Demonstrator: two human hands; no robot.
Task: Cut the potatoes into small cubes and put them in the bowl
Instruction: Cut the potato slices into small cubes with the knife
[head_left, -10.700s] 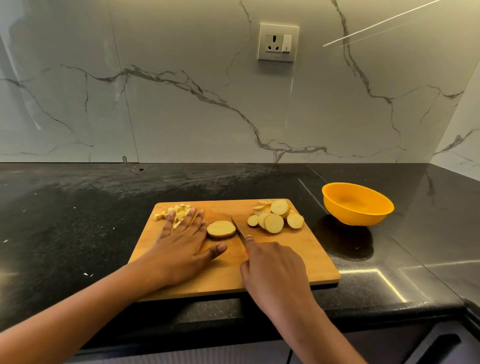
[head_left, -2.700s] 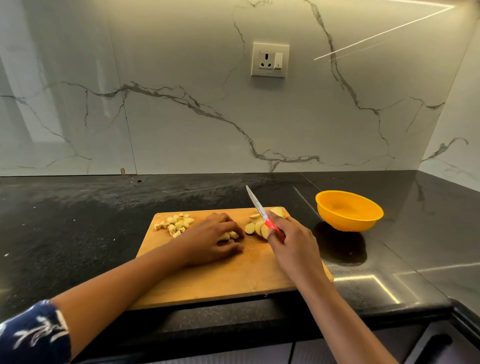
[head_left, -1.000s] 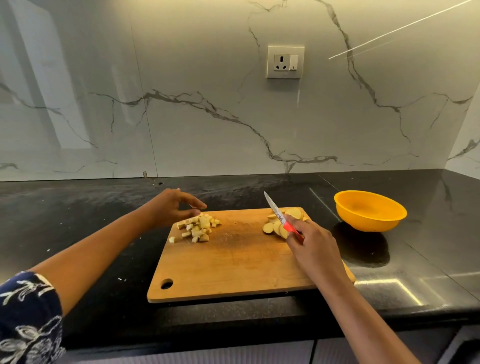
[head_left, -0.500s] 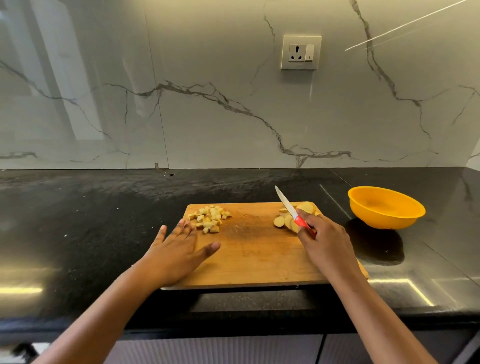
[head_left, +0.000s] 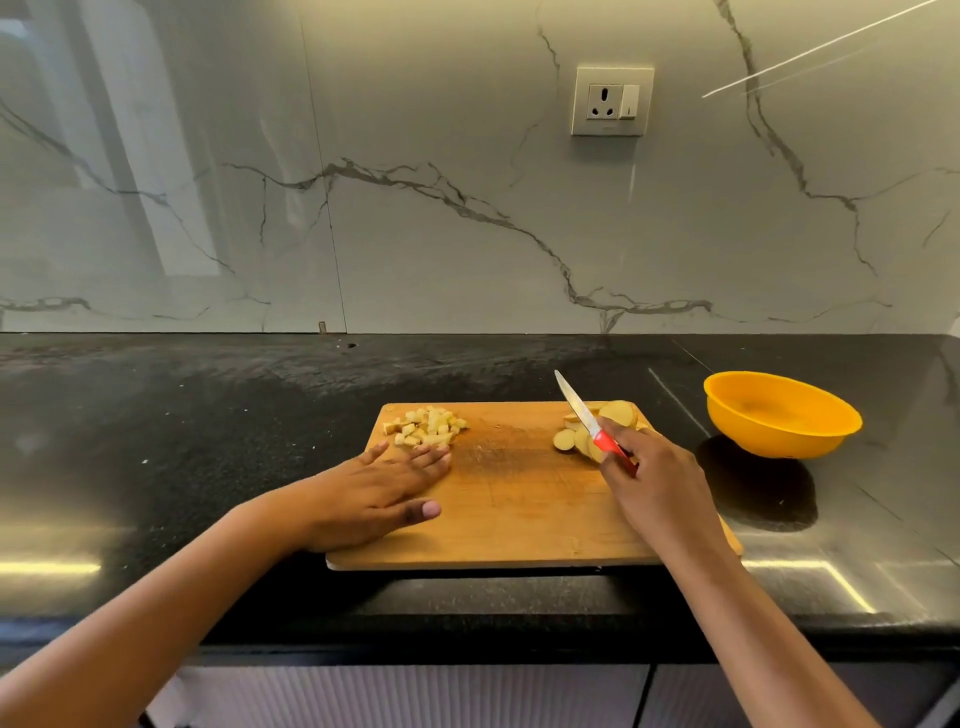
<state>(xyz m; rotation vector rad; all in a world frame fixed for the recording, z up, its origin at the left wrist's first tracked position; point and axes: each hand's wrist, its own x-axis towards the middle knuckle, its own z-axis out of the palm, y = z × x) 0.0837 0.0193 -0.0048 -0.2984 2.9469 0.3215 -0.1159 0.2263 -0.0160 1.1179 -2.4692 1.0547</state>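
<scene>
Watching through the head camera, I am seeing the left hand (head_left: 379, 491) lying flat and palm down on the near left part of the wooden cutting board (head_left: 519, 525). Its fingers are stretching out straight and close together, grasping nothing. The fingertips are ending just beside the pile of potato cubes (head_left: 426, 427), which is sitting at the board's far left corner; I am not able to tell whether they are touching it.

The right hand (head_left: 654, 488) is hovering over the right side of the board with its fingers curling around the red handle of the knife (head_left: 589, 423). The blade is pointing up, away from the person and slightly to the left, with its tip showing against the black countertop (head_left: 208, 441) beyond the board's far edge.

The potato slices (head_left: 571, 439) are lying in a loose heap at the far right of the board, partly hiding behind the knife and the right hand. The orange bowl (head_left: 779, 441) is standing upright on the countertop to the right of the board, apart from it. A wall socket (head_left: 612, 101) is showing on the marble backsplash above.
</scene>
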